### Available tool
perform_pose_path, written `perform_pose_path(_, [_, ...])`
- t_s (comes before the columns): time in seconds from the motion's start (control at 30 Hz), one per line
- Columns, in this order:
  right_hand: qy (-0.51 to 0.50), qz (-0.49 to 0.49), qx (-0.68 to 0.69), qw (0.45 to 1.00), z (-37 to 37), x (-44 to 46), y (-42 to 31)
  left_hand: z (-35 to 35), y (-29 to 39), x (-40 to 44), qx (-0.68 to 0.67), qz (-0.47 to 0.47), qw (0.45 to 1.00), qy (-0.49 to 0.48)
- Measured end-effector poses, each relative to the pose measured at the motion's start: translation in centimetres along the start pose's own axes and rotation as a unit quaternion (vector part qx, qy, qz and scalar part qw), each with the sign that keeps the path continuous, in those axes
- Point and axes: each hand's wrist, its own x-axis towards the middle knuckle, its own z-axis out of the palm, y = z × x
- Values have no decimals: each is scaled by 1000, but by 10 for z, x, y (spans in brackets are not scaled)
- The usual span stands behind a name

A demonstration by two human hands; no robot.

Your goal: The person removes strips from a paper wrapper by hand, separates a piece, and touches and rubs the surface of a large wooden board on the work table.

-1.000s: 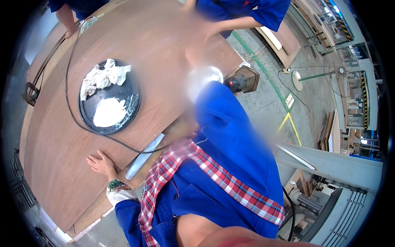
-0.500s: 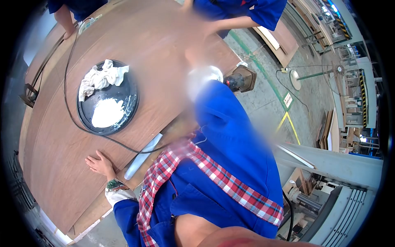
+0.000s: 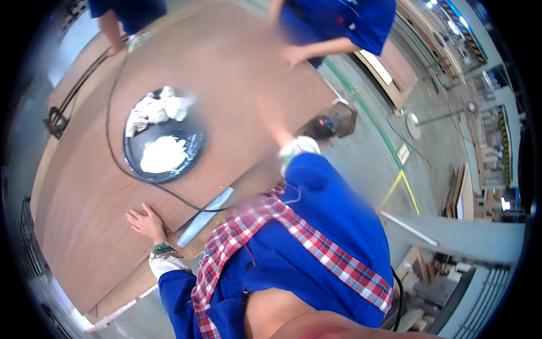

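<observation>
My left hand (image 3: pixel 147 222) lies flat on the brown wood sheet (image 3: pixel 96 237), fingers spread, with nothing in it. My right forearm (image 3: pixel 278 129) reaches out over the same sheet, and its hand is smeared by blur, so its fingers cannot be made out. Left of that arm sits a round black tray (image 3: pixel 131 161) holding a white paste (image 3: pixel 164 155) and a crumpled white cloth (image 3: pixel 161 108). Beside my left hand, a long pale bluish strip (image 3: pixel 206 216) lies along the near edge of the sheet.
A black cable (image 3: pixel 114 147) runs across the sheet past the tray. Two people in blue stand at the far side, one with a hand (image 3: pixel 293 55) over the sheet. A dark tool (image 3: pixel 324 125) sits at the right edge. Stacked boards (image 3: pixel 395 73) and machinery stand beyond.
The view has shifted, so the tray and sheet sit farther right and lower. My right arm has drawn back toward me. The left hand stays flat on the sheet.
</observation>
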Motion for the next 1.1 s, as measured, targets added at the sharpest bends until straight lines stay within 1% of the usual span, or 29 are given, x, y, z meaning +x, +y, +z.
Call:
perform_pose_path(0.03, [87,-170,-93,977,79,14,68,0,0,0,-5,-10,1000,8])
perform_pose_path(0.07, [55,-152,-64,985,29,-29,22,0,-1,0,-13,-7,1000,15])
perform_pose_path(0.1, [48,-167,-38,984,12,-50,4,2,-5,2,-13,-9,999,30])
perform_pose_path(0.2, [77,-237,-6,969,29,-65,19,7,-5,-1,-31,-8,998,45])
perform_pose_path(0.3, [42,-252,18,967,23,-77,13,8,-6,-2,-30,-9,998,55])
perform_pose_path(0.4, [71,-265,36,961,28,-89,9,6,-6,-1,-32,-14,998,50])
perform_pose_path(0.5, [64,-276,70,956,29,-102,6,7,-5,-2,-35,-14,998,47])
perform_pose_path(0.63, [80,-304,41,948,32,-103,3,7,-7,-1,-34,-18,999,29])
perform_pose_path(0.9, [93,-290,43,951,32,-99,-3,7,-4,0,-34,-23,999,24])
perform_pose_path(1.1, [92,-282,32,955,30,-102,0,0,-3,-2,-41,-9,998,45])
